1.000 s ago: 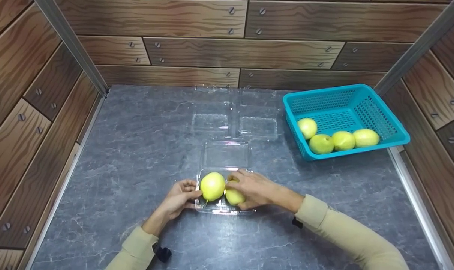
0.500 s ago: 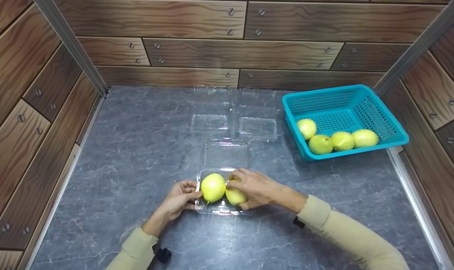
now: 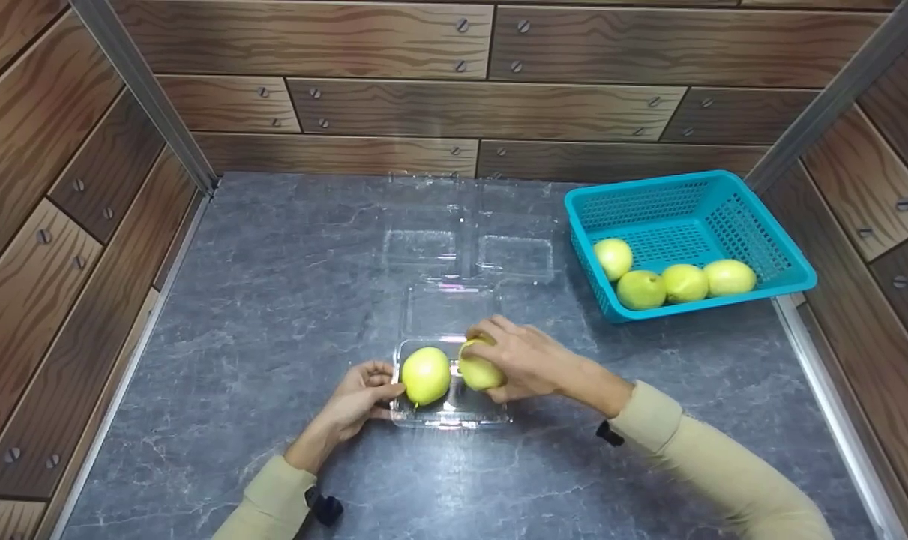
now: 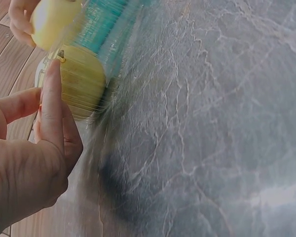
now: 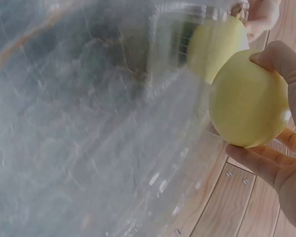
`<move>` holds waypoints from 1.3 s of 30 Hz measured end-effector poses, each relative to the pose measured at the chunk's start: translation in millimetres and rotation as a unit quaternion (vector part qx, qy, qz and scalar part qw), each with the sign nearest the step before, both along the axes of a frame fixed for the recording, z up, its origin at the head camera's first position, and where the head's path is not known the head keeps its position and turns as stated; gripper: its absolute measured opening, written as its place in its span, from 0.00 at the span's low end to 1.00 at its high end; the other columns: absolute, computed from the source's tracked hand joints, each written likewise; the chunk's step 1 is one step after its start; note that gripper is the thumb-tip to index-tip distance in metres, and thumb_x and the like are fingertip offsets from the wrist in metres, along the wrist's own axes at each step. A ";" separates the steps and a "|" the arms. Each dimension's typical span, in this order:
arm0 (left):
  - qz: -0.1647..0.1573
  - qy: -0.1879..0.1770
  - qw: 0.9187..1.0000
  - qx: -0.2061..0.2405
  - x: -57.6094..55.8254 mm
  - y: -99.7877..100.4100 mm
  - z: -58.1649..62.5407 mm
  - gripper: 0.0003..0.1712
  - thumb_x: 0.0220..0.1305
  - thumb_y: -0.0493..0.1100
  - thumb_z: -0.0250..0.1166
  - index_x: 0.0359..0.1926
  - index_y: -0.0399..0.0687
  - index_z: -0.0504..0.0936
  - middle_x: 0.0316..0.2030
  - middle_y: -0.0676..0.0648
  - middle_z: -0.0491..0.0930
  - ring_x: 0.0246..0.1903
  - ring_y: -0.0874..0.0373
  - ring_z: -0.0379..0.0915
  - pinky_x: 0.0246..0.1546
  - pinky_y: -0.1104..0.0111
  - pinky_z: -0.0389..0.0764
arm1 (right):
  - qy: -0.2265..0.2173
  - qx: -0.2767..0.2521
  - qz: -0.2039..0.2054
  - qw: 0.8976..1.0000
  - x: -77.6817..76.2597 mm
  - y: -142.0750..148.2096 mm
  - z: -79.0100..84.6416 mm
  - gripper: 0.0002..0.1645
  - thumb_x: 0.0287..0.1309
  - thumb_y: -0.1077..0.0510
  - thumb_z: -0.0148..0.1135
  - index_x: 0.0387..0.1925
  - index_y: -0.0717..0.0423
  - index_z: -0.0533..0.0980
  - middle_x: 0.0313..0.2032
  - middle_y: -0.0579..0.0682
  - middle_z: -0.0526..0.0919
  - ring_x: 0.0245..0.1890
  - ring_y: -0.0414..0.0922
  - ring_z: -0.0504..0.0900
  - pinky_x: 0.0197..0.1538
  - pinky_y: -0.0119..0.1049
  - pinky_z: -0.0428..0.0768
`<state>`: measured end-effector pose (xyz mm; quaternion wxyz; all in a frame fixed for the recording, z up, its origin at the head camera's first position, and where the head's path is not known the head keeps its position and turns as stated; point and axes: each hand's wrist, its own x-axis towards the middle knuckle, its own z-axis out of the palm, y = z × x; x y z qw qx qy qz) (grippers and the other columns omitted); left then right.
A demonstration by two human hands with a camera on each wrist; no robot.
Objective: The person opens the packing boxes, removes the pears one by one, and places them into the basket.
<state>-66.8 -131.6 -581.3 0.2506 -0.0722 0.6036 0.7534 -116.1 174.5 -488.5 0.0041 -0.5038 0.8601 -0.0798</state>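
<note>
A clear plastic clamshell container point(image 3: 454, 421) lies with its lid laid back near the front middle of the table. My left hand point(image 3: 360, 397) pinches its left rim between thumb and fingers. One yellow pear point(image 3: 426, 375) sits in the left half, its stem toward me; in the left wrist view this pear point(image 4: 81, 81) shows through the plastic wall. My right hand point(image 3: 525, 360) grips a second yellow pear point(image 3: 481, 365) above the right half. In the right wrist view, thumb and fingers wrap this held pear point(image 5: 249, 101), which is apart from the container floor.
A teal perforated basket point(image 3: 693, 225) stands at the back right, with several pears point(image 3: 684, 283) along its front side. Two more clear containers point(image 3: 421, 244) lie side by side behind the working one. Wood-patterned walls point(image 3: 483, 105) enclose the table point(image 3: 274, 300) at the back and sides.
My right hand has lifted the second pear out of the container's right half, moving slightly up and right. The left hand and the first pear stay nearly still.
</note>
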 end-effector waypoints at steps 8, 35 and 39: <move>0.001 -0.001 1.000 0.005 0.2 -1.1 -0.5 0.15 0.64 0.27 0.66 0.45 0.40 0.70 0.33 0.51 0.75 0.31 0.62 0.77 0.27 0.70 0.92 | 0.018 0.000 -0.036 0.999 -9.3 17.7 17.6 0.38 0.46 0.46 0.82 0.58 0.48 0.78 0.60 0.56 0.79 0.58 0.56 0.81 0.43 0.48 0.95; -0.002 -0.002 1.000 0.000 -2.1 0.2 1.6 0.15 0.63 0.27 0.66 0.45 0.40 0.71 0.34 0.51 0.77 0.32 0.61 0.79 0.27 0.71 0.92 | 0.074 -0.064 -0.193 0.976 -57.5 137.5 53.1 0.37 0.40 0.49 0.84 0.55 0.53 0.82 0.58 0.61 0.81 0.58 0.64 0.81 0.41 0.60 0.92; -0.002 -0.003 1.000 -0.001 -1.2 -0.4 0.8 0.15 0.64 0.27 0.66 0.45 0.40 0.71 0.34 0.51 0.78 0.32 0.61 0.78 0.27 0.71 0.92 | 0.083 -0.093 -0.205 0.971 -63.0 156.9 51.0 0.37 0.39 0.51 0.86 0.54 0.55 0.82 0.57 0.63 0.82 0.57 0.65 0.81 0.43 0.63 0.90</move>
